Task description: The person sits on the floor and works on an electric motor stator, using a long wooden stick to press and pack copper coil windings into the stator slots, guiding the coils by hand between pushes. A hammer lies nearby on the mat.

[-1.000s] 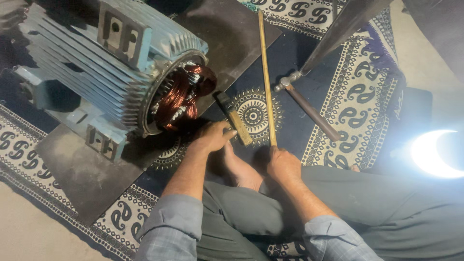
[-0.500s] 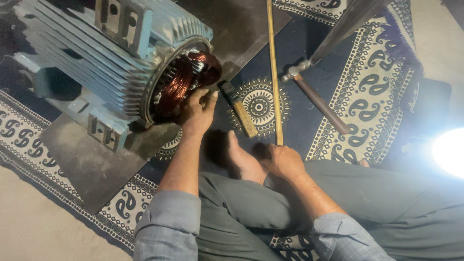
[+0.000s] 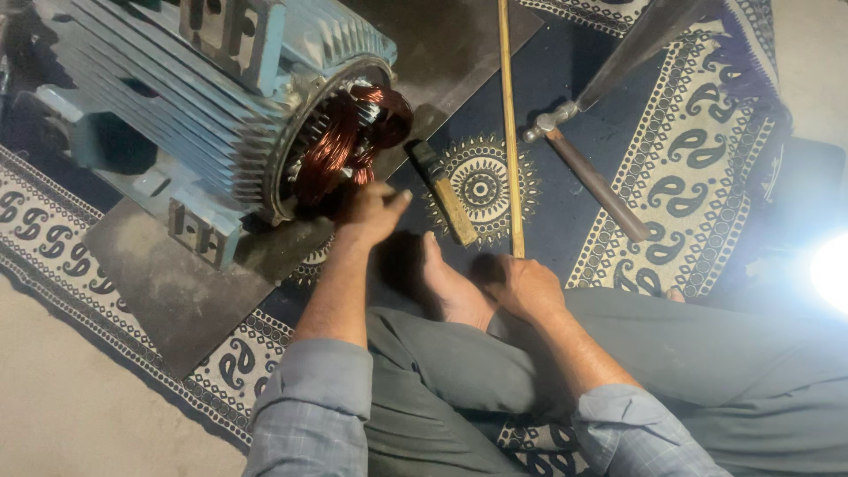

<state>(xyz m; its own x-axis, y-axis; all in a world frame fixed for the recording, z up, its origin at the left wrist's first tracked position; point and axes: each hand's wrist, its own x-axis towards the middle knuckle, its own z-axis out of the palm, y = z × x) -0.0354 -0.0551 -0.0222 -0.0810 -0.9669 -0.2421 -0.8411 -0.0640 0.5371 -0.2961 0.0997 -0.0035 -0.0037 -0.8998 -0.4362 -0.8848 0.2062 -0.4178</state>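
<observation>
Person sits on the floor, grey-trousered legs folded, a bare foot (image 3: 446,287) between the two forearms. Checked sleeves at the bottom edge.

Right hand (image 3: 527,287) rests low by the foot, fingers curled around the near end of a long thin stick (image 3: 508,124); stick runs straight away from it across the rug (image 3: 707,177) to the top edge.

Left hand (image 3: 371,212) is stretched forward, fingers loosely together, not holding anything, at the open mouth of the motor (image 3: 203,106), just below the copper windings (image 3: 349,146). Can't tell if it actually touches the copper or the rim.

Brush (image 3: 442,194), dark head and pale wooden handle, lies on the rug between left hand and stick, just beside both, untouched.

Hammer (image 3: 592,172) lies further right on the rug, brown handle angled, metal head near the stick.

Motor: pale blue finned housing, on its side, open end facing the person, sitting on a dark board (image 3: 168,291) laid over the patterned rug. Bright lamp glare (image 3: 835,269) at the right edge.
</observation>
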